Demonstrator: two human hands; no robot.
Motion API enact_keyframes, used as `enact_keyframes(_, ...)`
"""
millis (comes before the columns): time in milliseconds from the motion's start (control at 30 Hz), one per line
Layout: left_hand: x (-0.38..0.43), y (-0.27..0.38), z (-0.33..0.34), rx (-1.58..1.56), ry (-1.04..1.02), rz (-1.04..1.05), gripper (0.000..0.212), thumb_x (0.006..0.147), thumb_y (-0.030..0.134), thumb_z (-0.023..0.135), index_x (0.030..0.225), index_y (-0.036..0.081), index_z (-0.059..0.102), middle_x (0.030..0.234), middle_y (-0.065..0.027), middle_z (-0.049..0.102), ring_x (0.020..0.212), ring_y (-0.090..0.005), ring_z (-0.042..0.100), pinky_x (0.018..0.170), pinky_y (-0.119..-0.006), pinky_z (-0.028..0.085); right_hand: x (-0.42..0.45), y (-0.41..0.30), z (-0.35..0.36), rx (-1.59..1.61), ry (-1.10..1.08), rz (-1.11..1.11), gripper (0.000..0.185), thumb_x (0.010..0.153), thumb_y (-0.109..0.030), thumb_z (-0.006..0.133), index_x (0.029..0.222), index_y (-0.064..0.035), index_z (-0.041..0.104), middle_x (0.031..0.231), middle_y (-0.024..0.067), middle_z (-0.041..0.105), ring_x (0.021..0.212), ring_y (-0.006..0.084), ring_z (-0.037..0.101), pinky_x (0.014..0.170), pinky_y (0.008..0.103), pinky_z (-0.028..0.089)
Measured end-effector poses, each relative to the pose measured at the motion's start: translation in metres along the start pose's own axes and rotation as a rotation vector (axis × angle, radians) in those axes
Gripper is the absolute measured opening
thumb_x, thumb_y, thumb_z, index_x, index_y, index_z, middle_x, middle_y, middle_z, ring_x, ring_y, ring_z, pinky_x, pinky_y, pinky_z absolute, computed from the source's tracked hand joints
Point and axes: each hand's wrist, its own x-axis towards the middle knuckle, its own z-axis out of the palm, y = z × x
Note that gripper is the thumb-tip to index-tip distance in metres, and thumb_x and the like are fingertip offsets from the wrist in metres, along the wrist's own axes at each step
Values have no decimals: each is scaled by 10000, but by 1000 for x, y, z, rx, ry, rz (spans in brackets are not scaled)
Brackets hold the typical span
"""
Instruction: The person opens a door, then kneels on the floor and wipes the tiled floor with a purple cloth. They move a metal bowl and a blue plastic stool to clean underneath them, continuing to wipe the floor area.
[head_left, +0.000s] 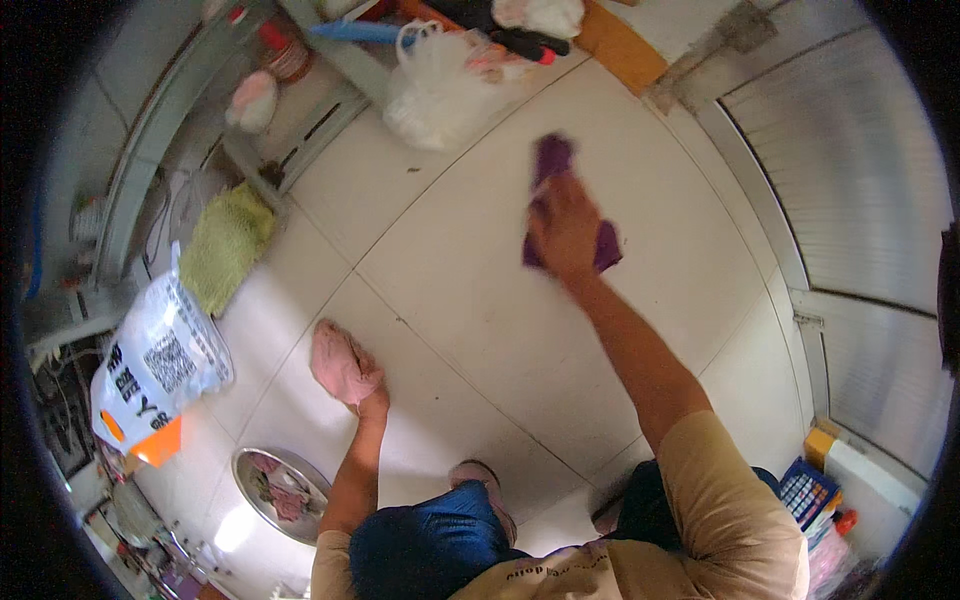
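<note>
My right hand (570, 225) is spread flat over a purple cloth (553, 154), pressing it on the pale tiled floor (465, 300); both look blurred. At the left, my left hand (367, 394) holds a bunched pink cloth (341, 364), which covers most of its fingers; whether the cloth touches the floor I cannot tell. Below and left of that hand, a round metal basin (244, 480) holds wet-looking pinkish cloths (285, 501).
A white plastic bag (431, 97) sits at the top. Leftward are a metal rack (322, 135), a green cloth (229, 247) and a printed plastic bag (161, 360). A framed door (765, 195) borders the right; a blue basket (808, 491) stands lower right.
</note>
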Motion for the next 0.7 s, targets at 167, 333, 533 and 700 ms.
enact_keyframes(167, 18, 35, -3, 348, 104, 234, 487, 849, 15, 632, 1323, -73, 559, 1306, -254, 615, 1202, -451, 575, 1049, -499, 447, -133, -30, -24, 132, -388, -604, 555, 959, -409, 568, 1467, -199, 486, 1585, 140, 364, 1456, 342, 339, 1147, 571, 285)
enact_keyframes(333, 18, 45, -5, 193, 25, 139, 347, 940, 126, 585, 1217, -83, 598, 1117, -216, 635, 1083, -358, 607, 994, -443, 471, -119, 29, -53, -21, -464, -276, 474, 995, -309, 520, 1460, -218, 502, 1563, 110, 415, 1462, 315, 346, 1157, 555, 281)
enact_keyframes(533, 12, 52, -7, -24, -19, -262, 255, 983, 200, 529, 1149, 8, 509, 1049, -126, 562, 914, -259, 534, 827, -374, 433, -111, 137, -86, -211, 11, 411, 577, 917, -271, 632, 1466, -172, 484, 1583, 116, 355, 1442, 359, 321, 1125, 587, 276)
enact_keyframes(700, 21, 47, -4, -102, 38, -476, 200, 1018, 262, 482, 1093, 83, 435, 992, -51, 502, 774, -177, 473, 688, -317, 401, -153, 90, -67, -67, -187, 140, 575, 906, -237, 626, 1459, -156, 491, 1589, 113, 339, 1450, 368, 306, 1135, 608, 248)
